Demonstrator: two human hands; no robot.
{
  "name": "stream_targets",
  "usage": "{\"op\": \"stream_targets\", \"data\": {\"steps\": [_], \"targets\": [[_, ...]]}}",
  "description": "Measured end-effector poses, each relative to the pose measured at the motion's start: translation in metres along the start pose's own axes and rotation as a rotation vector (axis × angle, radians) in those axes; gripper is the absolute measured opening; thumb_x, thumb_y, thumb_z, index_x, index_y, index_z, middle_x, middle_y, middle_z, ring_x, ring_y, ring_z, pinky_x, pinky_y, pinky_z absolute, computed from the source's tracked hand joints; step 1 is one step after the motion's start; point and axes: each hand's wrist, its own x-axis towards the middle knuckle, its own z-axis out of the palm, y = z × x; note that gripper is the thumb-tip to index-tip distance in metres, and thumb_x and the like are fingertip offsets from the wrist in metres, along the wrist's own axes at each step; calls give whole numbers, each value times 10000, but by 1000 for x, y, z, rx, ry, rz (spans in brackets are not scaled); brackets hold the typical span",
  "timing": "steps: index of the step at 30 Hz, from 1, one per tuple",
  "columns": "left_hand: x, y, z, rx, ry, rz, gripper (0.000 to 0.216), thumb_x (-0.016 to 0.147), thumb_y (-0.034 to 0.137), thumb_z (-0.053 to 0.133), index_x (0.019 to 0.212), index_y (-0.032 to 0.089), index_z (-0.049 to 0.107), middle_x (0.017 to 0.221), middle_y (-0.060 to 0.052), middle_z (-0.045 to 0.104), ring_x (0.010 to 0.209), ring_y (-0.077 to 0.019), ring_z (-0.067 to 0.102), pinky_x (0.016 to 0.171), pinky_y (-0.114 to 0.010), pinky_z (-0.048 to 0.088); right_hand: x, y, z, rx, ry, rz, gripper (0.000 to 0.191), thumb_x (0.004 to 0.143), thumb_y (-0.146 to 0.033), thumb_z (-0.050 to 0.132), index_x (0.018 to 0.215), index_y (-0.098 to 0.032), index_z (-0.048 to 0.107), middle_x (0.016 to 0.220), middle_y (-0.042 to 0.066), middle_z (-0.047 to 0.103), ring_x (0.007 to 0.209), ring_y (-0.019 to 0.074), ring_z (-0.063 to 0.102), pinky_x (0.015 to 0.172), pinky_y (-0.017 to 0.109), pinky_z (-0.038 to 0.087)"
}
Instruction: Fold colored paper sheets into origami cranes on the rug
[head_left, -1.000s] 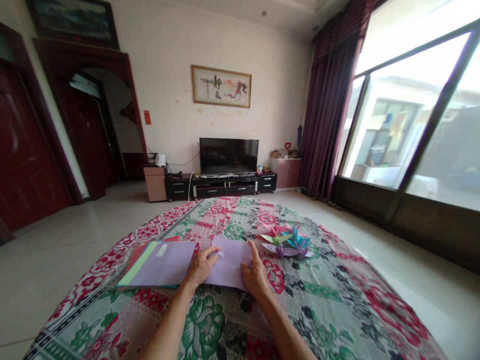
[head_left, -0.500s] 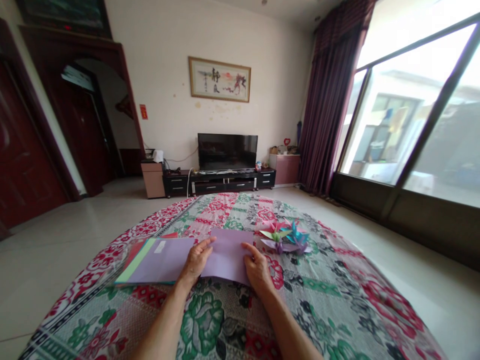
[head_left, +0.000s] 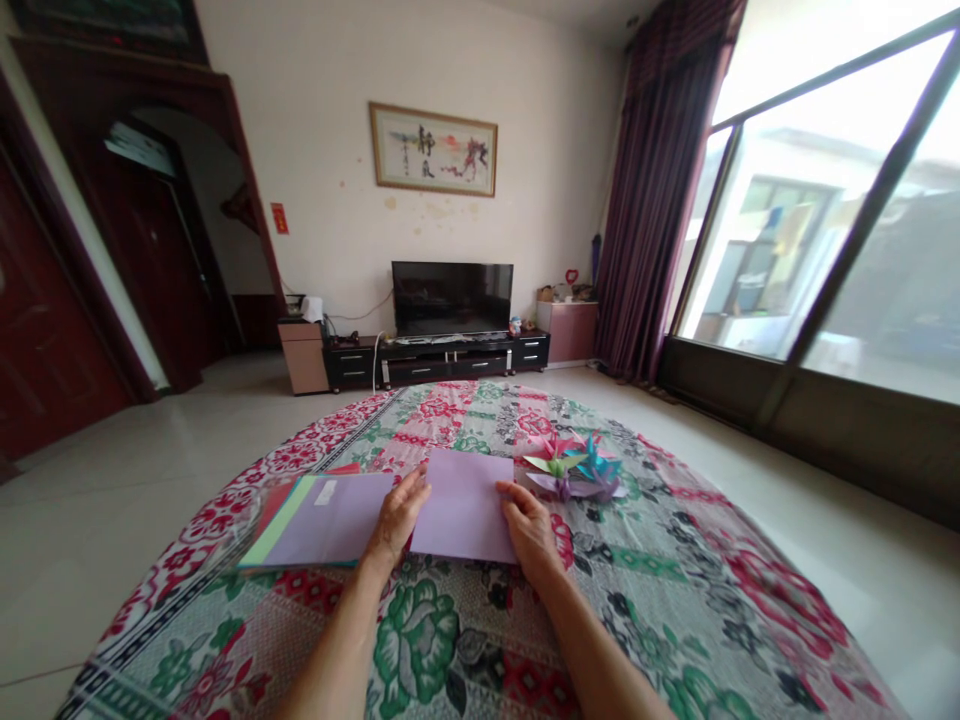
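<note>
A square of purple paper (head_left: 463,510) is held between my two hands over the table, its near edge slightly raised toward me. My left hand (head_left: 401,512) grips the sheet's left edge, thumb and fingers closed on it. On the opposite edge, my right hand (head_left: 529,525) pinches the sheet with the thumb on top. Left of my left hand lies a stack of coloured paper (head_left: 330,525), purple uppermost, with green and red edges showing. Several folded paper cranes (head_left: 574,468) in pink, green, blue and purple sit together beyond my right hand.
A flowered cloth covers the round table (head_left: 645,620). Across the floor stand a television (head_left: 452,298) and a low black cabinet (head_left: 450,362). Purple curtains (head_left: 649,220) and a large window (head_left: 810,250) are on the right; dark red doors (head_left: 52,290) are on the left.
The purple paper has shifted slightly right and tilted up more toward me, both hands moving with it. The camera view has shifted a little. The stack and cranes stay in place.
</note>
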Motion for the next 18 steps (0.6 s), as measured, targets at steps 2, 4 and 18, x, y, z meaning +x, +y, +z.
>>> {"op": "stream_targets", "data": {"steps": [2,4,18], "targets": [[3,-1,-2,132,69,55,476,708,383,616,1125,155,615,1188,-111,608,1111,-247,549,951,-337,417,1,3,1,-37,3,-32,411,594,-331,523,914,-144,699,695,15,646,522,115,445,484,219,347],[5,-2,-4,242,114,105,409,746,388,571,1079,162,640,1207,-104,598,1157,-241,516,1001,-336,373,2,5,2,-66,0,-53,410,599,-333,510,907,-141,701,667,14,638,515,118,442,485,224,347],[0,0,-9,170,-22,166,530,706,335,590,1205,157,555,1094,-110,646,916,-232,628,749,-305,501,3,3,-3,-24,63,-11,426,594,-329,533,949,-157,693,831,28,683,615,144,524,552,232,396]]}}
